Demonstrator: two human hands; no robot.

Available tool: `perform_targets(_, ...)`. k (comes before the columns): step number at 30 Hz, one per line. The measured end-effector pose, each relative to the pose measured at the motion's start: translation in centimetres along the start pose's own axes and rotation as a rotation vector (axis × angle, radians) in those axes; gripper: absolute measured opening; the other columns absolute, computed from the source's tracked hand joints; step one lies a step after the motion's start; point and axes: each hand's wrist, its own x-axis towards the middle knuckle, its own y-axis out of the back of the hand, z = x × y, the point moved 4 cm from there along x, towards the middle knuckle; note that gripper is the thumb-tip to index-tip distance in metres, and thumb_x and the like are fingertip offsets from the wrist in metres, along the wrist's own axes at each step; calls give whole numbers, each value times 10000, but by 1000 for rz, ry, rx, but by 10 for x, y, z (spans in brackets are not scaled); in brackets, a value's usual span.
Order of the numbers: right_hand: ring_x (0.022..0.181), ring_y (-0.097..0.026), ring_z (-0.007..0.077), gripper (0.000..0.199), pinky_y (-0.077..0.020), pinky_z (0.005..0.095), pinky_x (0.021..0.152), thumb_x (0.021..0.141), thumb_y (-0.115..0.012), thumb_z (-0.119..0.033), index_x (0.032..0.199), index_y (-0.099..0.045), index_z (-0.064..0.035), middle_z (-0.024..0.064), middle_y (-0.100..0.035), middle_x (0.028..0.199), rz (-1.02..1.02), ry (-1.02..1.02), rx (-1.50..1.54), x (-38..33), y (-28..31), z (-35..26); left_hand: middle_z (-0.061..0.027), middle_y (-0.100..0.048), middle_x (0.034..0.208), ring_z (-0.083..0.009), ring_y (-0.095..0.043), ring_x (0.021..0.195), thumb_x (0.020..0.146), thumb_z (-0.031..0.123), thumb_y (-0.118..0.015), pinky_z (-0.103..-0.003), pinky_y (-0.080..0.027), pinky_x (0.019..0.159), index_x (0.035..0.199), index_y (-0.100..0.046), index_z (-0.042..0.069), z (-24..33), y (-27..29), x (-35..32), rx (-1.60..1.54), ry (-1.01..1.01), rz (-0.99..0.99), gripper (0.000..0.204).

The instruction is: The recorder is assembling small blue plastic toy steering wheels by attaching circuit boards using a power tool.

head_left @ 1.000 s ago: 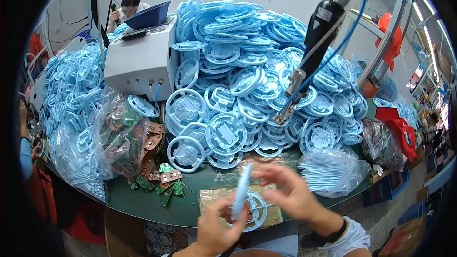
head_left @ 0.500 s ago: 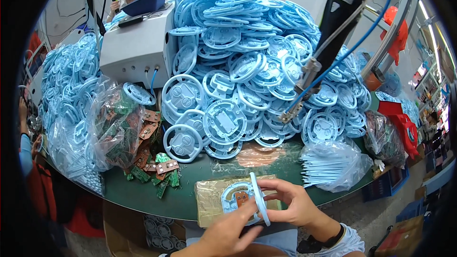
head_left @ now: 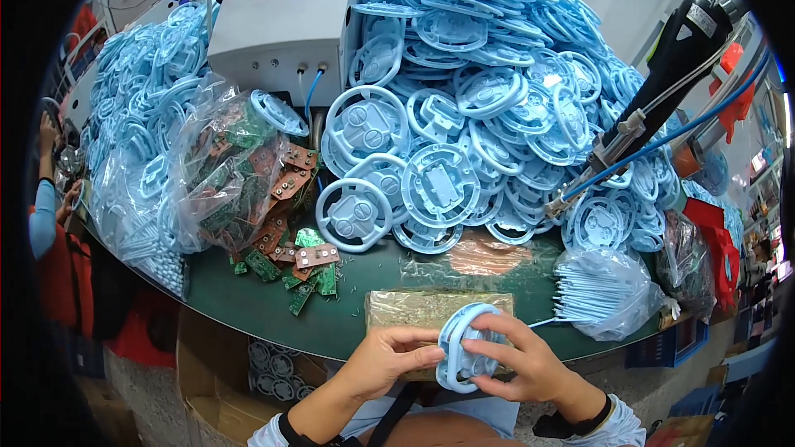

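Note:
Both hands grip a light-blue plastic toy steering wheel (head_left: 464, 346), tilted up above the near side of a tape-wrapped block (head_left: 397, 308). It looks like two wheel halves laid face to face. My left hand (head_left: 383, 358) pinches its left rim, thumb in front. My right hand (head_left: 530, 362) wraps the right side, with fingers spread over the face and rim. The inside of the wheel is hidden.
Light-blue wheel parts (head_left: 439, 186) are piled high behind. Brown and green circuit boards (head_left: 302, 269) lie left, beside a filled plastic bag (head_left: 224, 174). A bag of pale-blue sticks (head_left: 600, 290) sits right, below a black powered screwdriver (head_left: 683, 54) with a blue hose.
The wheel half holding a brown circuit board has left the block. The other half, formerly edge-on in my right hand, now lies against it, and both hands hold the pair. The view has shifted.

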Motion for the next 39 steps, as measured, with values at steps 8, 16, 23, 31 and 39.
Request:
perform_targets(8,1192,-539,326,604,-410,552,1003,687,-781,-101,1265,-607,-140,149,-516,1290,39,26,-41,-5,5,-8,-94,-683,1052,-117,-647,898,859,31,-698,-231,-528,779,1148,-655,-30,6,-13,0,40,-47,-61,298)
perform_targets(16,1191,-540,324,614,-414,542,1004,685,-783,-98,1271,-608,-142,149,-517,1284,45,23,-22,-10,12,-20,-96,-650,1118,-130,-640,937,848,17,-703,-234,-523,801,1112,-674,-28,12,-22,-4,80,-62,-113,269)
perform_targets(23,1160,-555,318,589,-437,522,975,678,-784,-98,1245,-630,-128,149,-518,1272,33,29,-74,-10,16,-32,-125,-605,1141,-197,-623,1003,824,-39,-690,-295,-517,873,1085,-679,-47,15,-29,-11,150,-38,-103,262)
perform_targets(31,1148,-560,312,560,-444,514,966,681,-780,-93,1224,-644,-114,146,-525,1256,36,52,-96,-9,13,-37,-119,-600,1139,-196,-615,1010,815,-38,-697,-292,-508,867,1080,-686,-39,15,-29,-16,119,-54,-133,265)
perform_targets(39,1151,-566,277,488,-449,501,946,703,-759,-131,1182,-666,-153,120,-533,1284,-102,77,-344,-6,4,-42,-49,-677,958,-98,-637,782,871,130,-715,-222,-505,653,1012,-672,-23,28,-36,-26,504,56,3,212)
